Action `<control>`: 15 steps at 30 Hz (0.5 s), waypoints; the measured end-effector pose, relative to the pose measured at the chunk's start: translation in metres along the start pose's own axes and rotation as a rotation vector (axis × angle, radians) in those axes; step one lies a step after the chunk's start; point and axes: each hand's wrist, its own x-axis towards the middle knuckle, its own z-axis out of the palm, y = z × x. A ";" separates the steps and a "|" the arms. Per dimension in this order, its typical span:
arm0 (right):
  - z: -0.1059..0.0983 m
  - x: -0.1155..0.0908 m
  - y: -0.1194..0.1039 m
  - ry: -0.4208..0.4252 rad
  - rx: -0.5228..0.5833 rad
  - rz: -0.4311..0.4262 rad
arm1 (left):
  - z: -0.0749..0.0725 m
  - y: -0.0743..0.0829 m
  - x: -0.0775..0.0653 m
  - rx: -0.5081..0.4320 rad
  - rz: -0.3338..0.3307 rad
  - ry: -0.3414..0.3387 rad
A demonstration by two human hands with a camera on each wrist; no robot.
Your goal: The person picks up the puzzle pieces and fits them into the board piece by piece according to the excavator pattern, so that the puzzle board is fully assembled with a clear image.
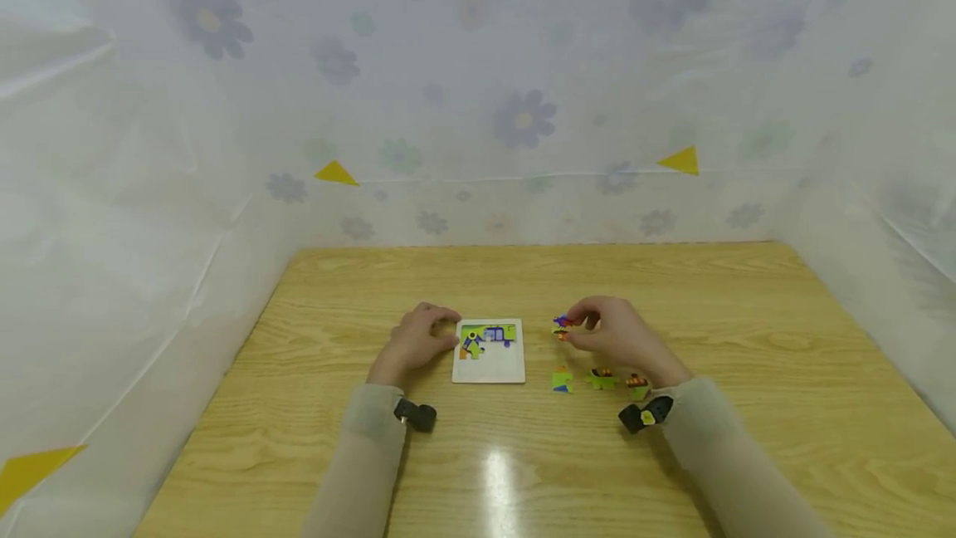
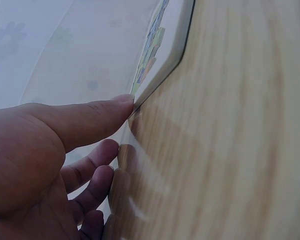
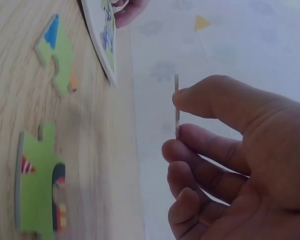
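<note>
My left hand (image 1: 411, 341) is at the left side of a white square puzzle tray (image 1: 489, 370), thumb (image 2: 107, 112) straight and touching its edge. Several joined pieces with a green and purple vehicle picture (image 1: 489, 335) fill the tray's upper part; its lower part shows bare white. To the right of the tray, my right hand (image 1: 616, 330) pinches a colourful puzzle piece (image 1: 561, 325) between thumb and fingers. The right wrist view shows this held piece (image 3: 177, 112) edge-on, raised off the table, its picture hidden there.
Three loose pieces lie on the wooden table (image 1: 299, 455) near my right hand: a green one with a blue corner (image 1: 562, 380), a green one with a dark patch (image 1: 602, 379) and a third (image 1: 637, 386) by the wrist strap. Flower-patterned white sheeting (image 1: 463, 90) encloses the back and sides.
</note>
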 end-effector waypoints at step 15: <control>0.019 0.016 -0.022 -0.024 0.007 -0.069 | 0.002 -0.004 0.002 -0.003 0.000 0.005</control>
